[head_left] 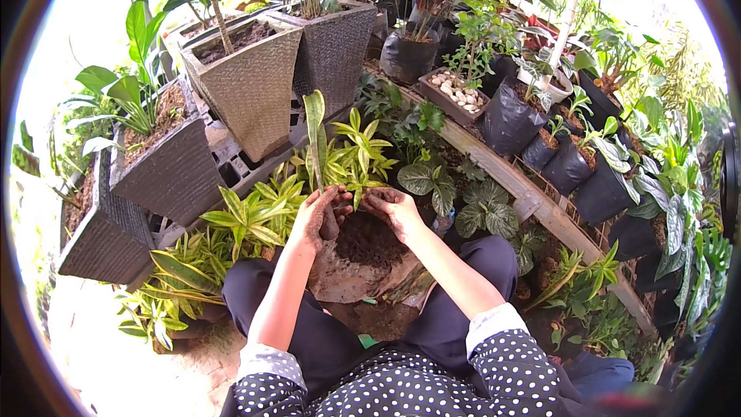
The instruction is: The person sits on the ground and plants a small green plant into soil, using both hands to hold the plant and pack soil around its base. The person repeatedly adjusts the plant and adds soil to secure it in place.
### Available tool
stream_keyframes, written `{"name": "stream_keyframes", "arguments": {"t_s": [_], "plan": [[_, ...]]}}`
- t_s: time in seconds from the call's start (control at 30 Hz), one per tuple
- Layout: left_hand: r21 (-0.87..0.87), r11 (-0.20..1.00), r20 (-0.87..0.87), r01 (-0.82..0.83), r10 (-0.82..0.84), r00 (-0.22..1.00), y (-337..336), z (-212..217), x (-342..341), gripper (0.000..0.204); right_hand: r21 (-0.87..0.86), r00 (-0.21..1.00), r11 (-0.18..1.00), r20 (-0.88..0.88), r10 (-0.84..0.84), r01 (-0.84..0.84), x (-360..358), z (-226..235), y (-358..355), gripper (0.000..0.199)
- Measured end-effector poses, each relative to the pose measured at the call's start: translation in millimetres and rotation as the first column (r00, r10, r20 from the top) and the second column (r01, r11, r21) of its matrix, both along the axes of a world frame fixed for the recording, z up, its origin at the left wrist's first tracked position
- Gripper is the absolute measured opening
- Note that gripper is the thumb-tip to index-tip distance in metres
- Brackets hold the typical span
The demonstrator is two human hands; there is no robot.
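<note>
Between my knees is dark soil (363,238) on a pale, soil-smeared surface (351,282) that looks like a sack. My left hand (315,220), dirty with soil, is closed at the soil's left edge. From its fingers rises an upright snake plant leaf (315,127), green with yellowish edges. The leaf's lower end is hidden by the hand. On the soil's right side, my right hand (395,212) has its fingers curled inward. What those fingers hold, if anything, cannot be made out. Yellow-green leafy plants (359,147) grow just beyond both hands.
Tall grey planters (243,89) stand on a ledge at the far left. A wooden rail (502,170) slants down the right side, with black plant bags (509,120) behind it. A tray of white pebbles (459,96) sits at the back. Patterned-leaf plants (485,208) grow near my right knee.
</note>
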State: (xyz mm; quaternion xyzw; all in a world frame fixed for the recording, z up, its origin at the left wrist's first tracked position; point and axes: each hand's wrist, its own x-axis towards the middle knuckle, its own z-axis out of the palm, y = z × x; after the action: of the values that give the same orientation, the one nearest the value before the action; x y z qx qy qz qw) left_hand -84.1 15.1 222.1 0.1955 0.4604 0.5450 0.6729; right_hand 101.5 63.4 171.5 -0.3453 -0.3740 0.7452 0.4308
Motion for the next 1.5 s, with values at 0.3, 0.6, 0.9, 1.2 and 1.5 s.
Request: {"name": "stream_keyframes", "arguments": {"t_s": [0.3,0.6,0.9,1.2,1.5], "plan": [[0.019,1.000,-0.015,-0.006,0.006,1.000,7.8,3.5,3.2,0.021,-0.134,0.981,0.986,-0.176,0.078,-0.102,4.9,10.9,7.9,0.027],[0.020,1.000,-0.004,0.013,-0.013,1.000,10.4,-2.7,1.5,0.023,-0.225,0.990,0.974,-0.124,-0.067,0.038,4.1,10.3,8.3,0.024],[0.016,1.000,0.009,0.000,-0.001,1.000,8.7,-0.3,3.9,0.021,-0.081,0.996,0.996,-0.084,0.037,-0.044,3.8,-1.1,7.6,0.027],[0.025,1.000,0.004,0.010,-0.010,1.000,9.6,-4.0,0.9,0.022,-0.327,0.931,0.931,-0.364,0.034,-0.162,6.3,10.8,13.5,0.029],[0.022,1.000,0.010,0.012,-0.012,1.000,10.2,-1.6,2.6,0.022,-0.190,0.923,0.976,-0.382,0.030,-0.110,2.7,1.0,13.8,0.052]]}}
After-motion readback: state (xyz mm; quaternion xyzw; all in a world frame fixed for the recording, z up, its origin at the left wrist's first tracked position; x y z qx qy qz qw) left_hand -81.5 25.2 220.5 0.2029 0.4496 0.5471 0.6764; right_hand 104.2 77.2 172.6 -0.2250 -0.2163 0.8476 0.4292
